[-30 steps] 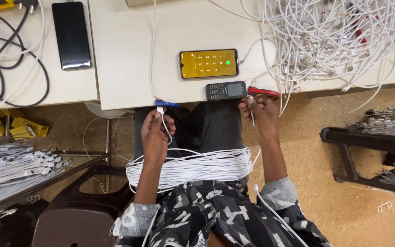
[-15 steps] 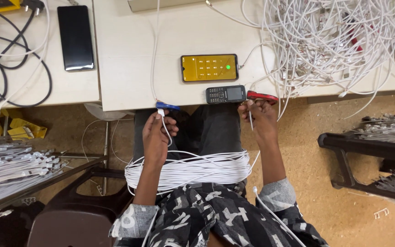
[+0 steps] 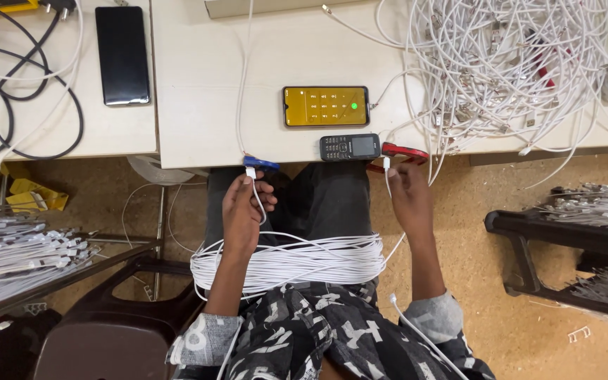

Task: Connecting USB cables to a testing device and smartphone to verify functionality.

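My left hand (image 3: 242,210) pinches the plug end of a thin white cable (image 3: 250,174) just under the table edge, beside a blue connector (image 3: 262,164). My right hand (image 3: 408,198) grips another white cable end (image 3: 387,166) next to a red-handled tool (image 3: 404,150). A thick bundle of white cables (image 3: 297,264) lies across my lap between both forearms. On the cream table (image 3: 205,91) above sit a smartphone with a yellow screen (image 3: 326,106) and a small black keypad phone (image 3: 350,146).
A big tangle of white cables (image 3: 508,63) covers the table's right part. A black phone (image 3: 122,55) and black cords (image 3: 15,91) lie at left. Racks of cable bundles stand left (image 3: 15,257) and right (image 3: 599,211). A brown stool (image 3: 100,338) sits beside me.
Both hands hold their cable ends in nearly the same place; the view has shifted only slightly.
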